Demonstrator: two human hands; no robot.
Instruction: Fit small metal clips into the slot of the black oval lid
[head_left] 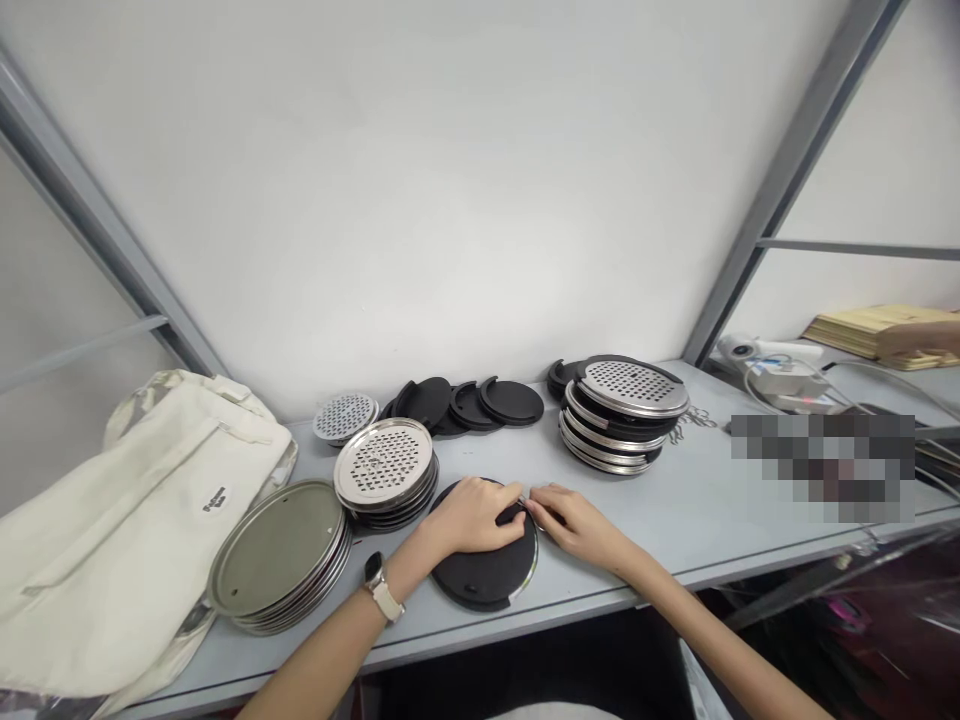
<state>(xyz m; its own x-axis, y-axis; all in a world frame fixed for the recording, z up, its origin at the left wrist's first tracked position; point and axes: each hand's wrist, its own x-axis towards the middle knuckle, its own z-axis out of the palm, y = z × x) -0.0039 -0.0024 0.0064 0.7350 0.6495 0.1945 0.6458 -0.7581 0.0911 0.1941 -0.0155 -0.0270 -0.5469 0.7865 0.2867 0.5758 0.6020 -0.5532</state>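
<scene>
Black disc [480,580]: one, flat on the table [712,510] near its front edge; pale rim showing at the disc's 4 o'clock.

Left hand [476,515]: laid over the disc's upper part, palm down, thumb and forefinger reaching the rim between 1 and 2 o'clock. Whether these tips are closed on anything, cannot tell. Watch [373,568] on the wrist.

Right hand [574,520]: just outside the rim at 2 o'clock, fingers bunched, tips close against the left hand's. A metal sliver [523,500] shows where the two meet; too small to tell whether it is pinched. The disc's body lies toward 8 o'clock from this meeting point.

Surroundings, by clock from the disc: green plates [281,545], stacked, 9 o'clock; bag [150,520], white, beyond them; graters [384,465], stacked, 10 o'clock, with a smaller pale grater [343,418] behind; black lids [511,402], overlapping, 11 to 12 o'clock; mixed stack [619,415], grater uppermost, 2 o'clock; wire bits [697,418] beside it.
</scene>
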